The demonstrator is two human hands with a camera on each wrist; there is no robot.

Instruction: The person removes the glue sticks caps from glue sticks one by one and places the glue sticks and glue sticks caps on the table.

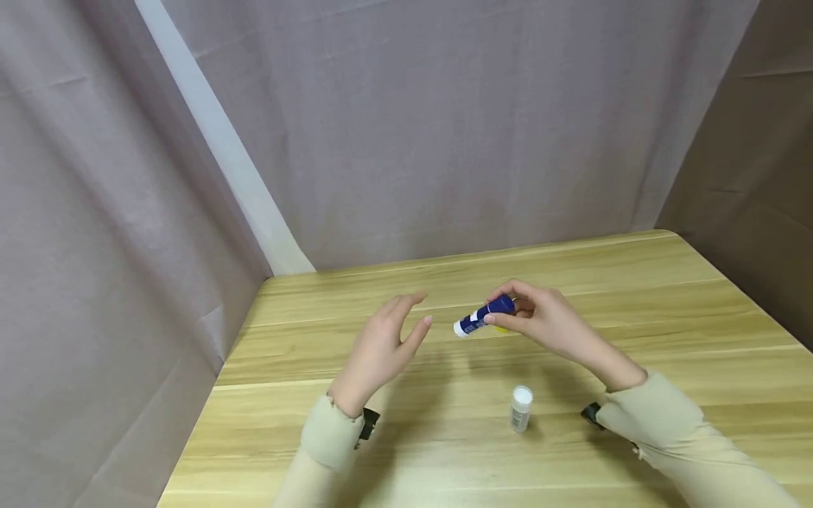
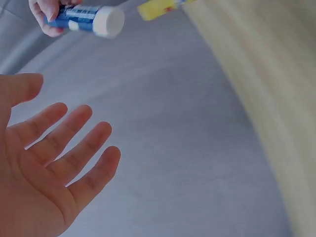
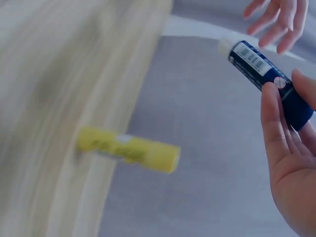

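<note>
My right hand (image 1: 551,323) pinches a dark blue glue stick (image 1: 479,317) between thumb and fingers, above the table. It is tilted, its white end pointing down and to the left, towards my left hand (image 1: 379,344). That left hand hovers with fingers spread and nothing in it; in the left wrist view its palm (image 2: 44,182) faces the camera. A barcode label shows on the blue stick (image 3: 261,71) in the right wrist view. A yellow glue stick (image 3: 128,149) stands on the table, mostly hidden behind my right hand in the head view.
A whitish glue stick (image 1: 521,409) stands upright on the table near my right wrist. The wood-grain table (image 1: 267,437) ends at a grey curtain (image 1: 444,141) behind and to the left. A darker cloth (image 1: 749,155) hangs on the right.
</note>
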